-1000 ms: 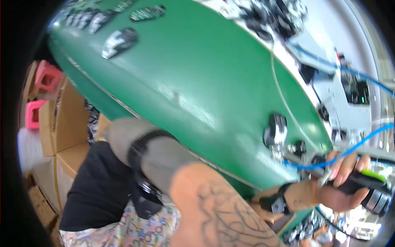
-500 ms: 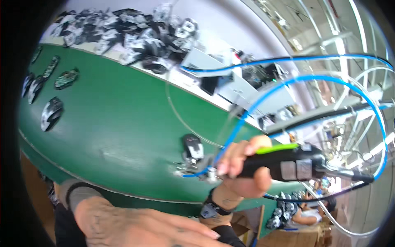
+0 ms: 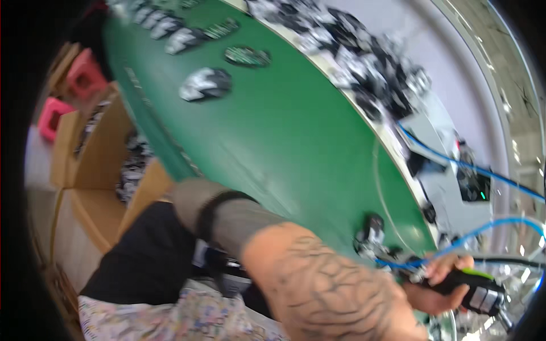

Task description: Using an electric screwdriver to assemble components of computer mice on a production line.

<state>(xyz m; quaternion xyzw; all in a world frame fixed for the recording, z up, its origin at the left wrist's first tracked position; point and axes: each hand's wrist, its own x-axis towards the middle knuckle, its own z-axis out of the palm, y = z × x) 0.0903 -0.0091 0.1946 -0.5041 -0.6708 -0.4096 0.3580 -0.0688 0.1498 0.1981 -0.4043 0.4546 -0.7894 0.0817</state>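
My right hand (image 3: 427, 299) is closed around a black handheld driver (image 3: 483, 292) with a green stripe, its front end pointing left toward the table. My left forearm (image 3: 335, 278) crosses just left of the grip; I cannot see the left hand. Left of the grip and a little beyond it, a black-and-white mouse (image 3: 373, 227) sits on the green tabletop (image 3: 284, 148), small metal parts at its near end. A blue hose (image 3: 483, 227) arches above the grip.

Farther off to the left, a single mouse (image 3: 205, 84) lies apart, with a green board (image 3: 247, 55) beyond it and a row of mice (image 3: 168, 28) farther still. A jumbled heap of mice (image 3: 364, 65) lines the table's far edge.

I judge the work as midway — one mouse near the driver, many others away from it. Which are finished I cannot tell; blur hides the detail.
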